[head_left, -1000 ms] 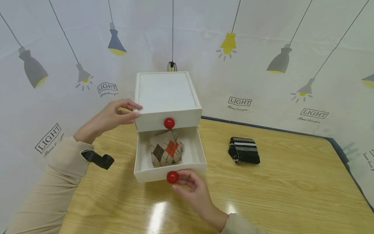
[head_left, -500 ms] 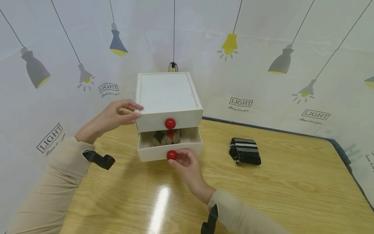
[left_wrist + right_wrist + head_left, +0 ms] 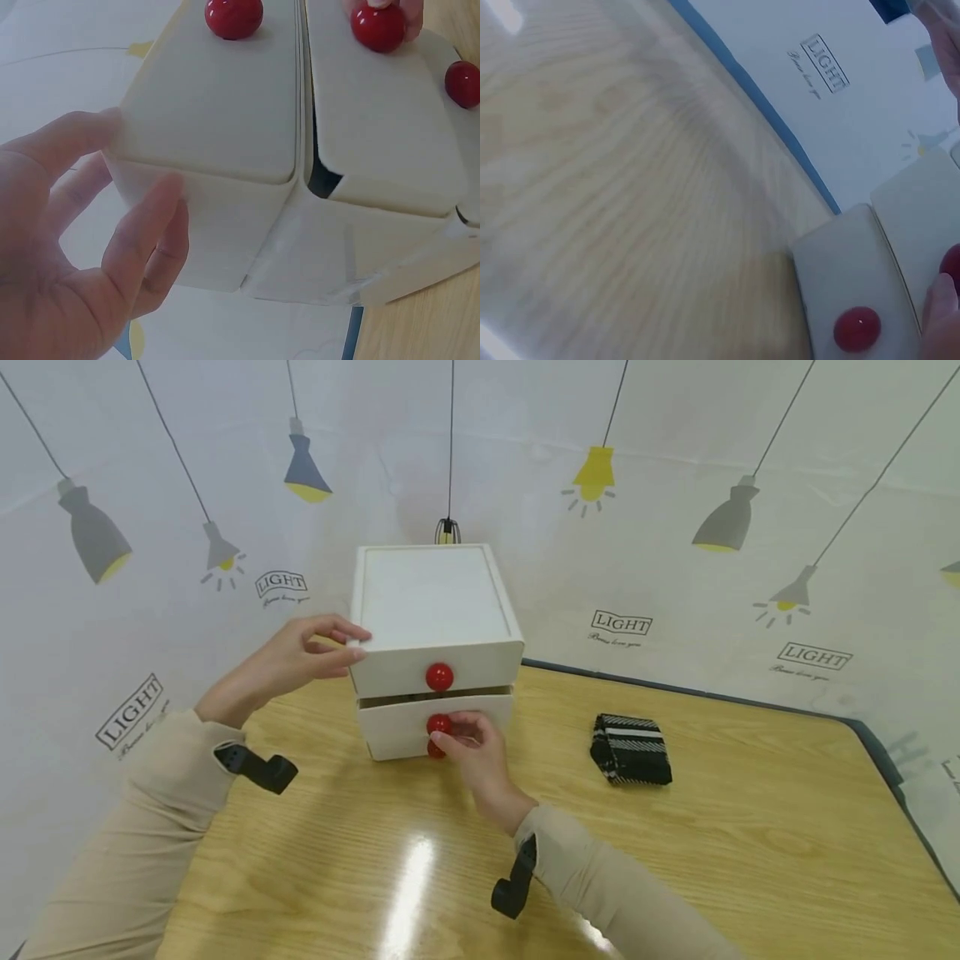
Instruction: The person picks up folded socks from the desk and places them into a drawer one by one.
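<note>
A white cabinet (image 3: 435, 597) with stacked drawers and red knobs stands on the table. Its middle drawer (image 3: 397, 731) sticks out slightly, with a narrow dark gap along its top; what lies inside is hidden. My right hand (image 3: 487, 768) pinches that drawer's red knob (image 3: 379, 28) between thumb and fingers. My left hand (image 3: 296, 647) rests at the cabinet's upper left front corner. In the left wrist view, its loosely bent fingers (image 3: 146, 217) touch the cabinet's outer faces. A lower red knob (image 3: 857, 328) shows in the right wrist view.
To the right of the cabinet lies a folded black-and-white striped cloth (image 3: 632, 749) on the wooden table (image 3: 750, 835). A pale backdrop (image 3: 525, 527) printed with lamps rises behind the table's dark back edge.
My right hand has pushed the middle drawer in from well extended to nearly closed. The folded argyle cloth inside has gone out of sight. The left hand stays on the cabinet's corner.
</note>
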`<state>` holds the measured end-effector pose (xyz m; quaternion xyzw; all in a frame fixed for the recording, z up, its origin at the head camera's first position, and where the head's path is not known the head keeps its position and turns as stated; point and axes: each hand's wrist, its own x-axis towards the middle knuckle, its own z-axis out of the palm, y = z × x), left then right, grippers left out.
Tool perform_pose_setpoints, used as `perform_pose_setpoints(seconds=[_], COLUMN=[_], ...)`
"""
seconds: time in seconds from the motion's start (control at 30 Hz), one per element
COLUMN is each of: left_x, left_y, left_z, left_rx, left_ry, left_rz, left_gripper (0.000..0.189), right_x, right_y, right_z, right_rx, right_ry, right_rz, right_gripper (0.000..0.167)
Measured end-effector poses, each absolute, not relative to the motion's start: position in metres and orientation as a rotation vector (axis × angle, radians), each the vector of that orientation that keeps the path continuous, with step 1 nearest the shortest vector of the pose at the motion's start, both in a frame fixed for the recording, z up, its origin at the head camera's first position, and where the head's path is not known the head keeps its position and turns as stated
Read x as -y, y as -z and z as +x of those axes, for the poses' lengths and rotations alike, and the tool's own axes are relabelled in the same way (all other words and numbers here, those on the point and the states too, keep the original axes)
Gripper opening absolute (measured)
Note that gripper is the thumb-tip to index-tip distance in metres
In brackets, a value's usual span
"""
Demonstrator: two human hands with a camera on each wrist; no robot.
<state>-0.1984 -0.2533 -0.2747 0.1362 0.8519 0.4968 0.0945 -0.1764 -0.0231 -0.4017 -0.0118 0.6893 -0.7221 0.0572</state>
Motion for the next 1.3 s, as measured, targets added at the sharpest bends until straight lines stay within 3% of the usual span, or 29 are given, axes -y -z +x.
perform_pose_setpoints(seconds=[0.53, 0.83, 1.1, 1.3], left_x=[0.251, 0.253, 0.253, 0.252], left_y=[0.274, 0.273, 0.273, 0.272], left_z=[-0.198, -0.199, -0.199, -0.198], left_rx=[-2.539, -2.551, -2.546, -2.542], left_ry=[-1.438, -1.43, -1.437, -1.434], left_rz=[0.389, 0.393, 0.391, 0.388], left_gripper=[0.044, 0.044, 0.043, 0.043], right_x=[0.023, 0.008, 0.0, 0.004], right_y=[0.392, 0.362, 0.374, 0.41], right_z=[-0.19, -0.185, -0.187, -0.2], right_rx=[-2.132, -2.316, -2.4, -2.402], right_ry=[2.107, 1.888, 1.774, 1.734], right_rz=[-0.021, -0.402, -0.535, -0.599], right_gripper=[0.033, 0.027, 0.019, 0.02])
